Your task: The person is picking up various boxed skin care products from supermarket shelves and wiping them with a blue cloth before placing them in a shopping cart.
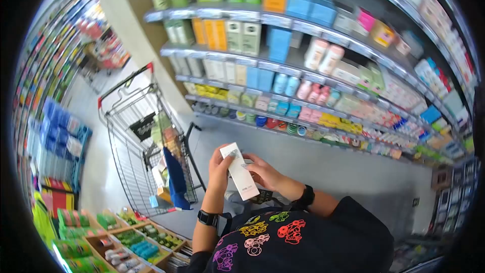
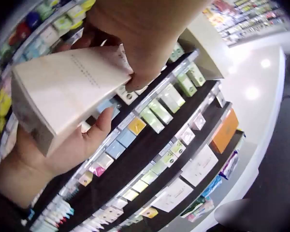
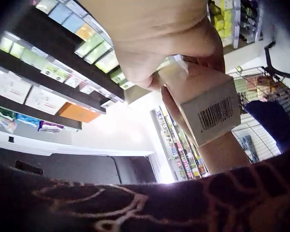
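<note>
A tall white carton (image 1: 239, 172) with small print is held tilted in front of the person's body. My left hand (image 1: 219, 168) grips its upper part, thumb across the front face. From the other side my right hand (image 1: 266, 173) holds the carton's edge with its fingers near the middle. In the left wrist view the right hand (image 2: 53, 150) lies behind and below the carton, its thumb raised and its other fingers hidden. A barcode (image 3: 216, 116) shows on the carton's end face in the right wrist view.
Shelves (image 1: 283, 65) of boxed and bottled goods run along the far side. A wire shopping cart (image 1: 146, 136) holding several goods and a blue cloth-like item stands to the left. Divided wooden bins (image 1: 121, 232) sit at the lower left, near stacked blue packs (image 1: 58, 126).
</note>
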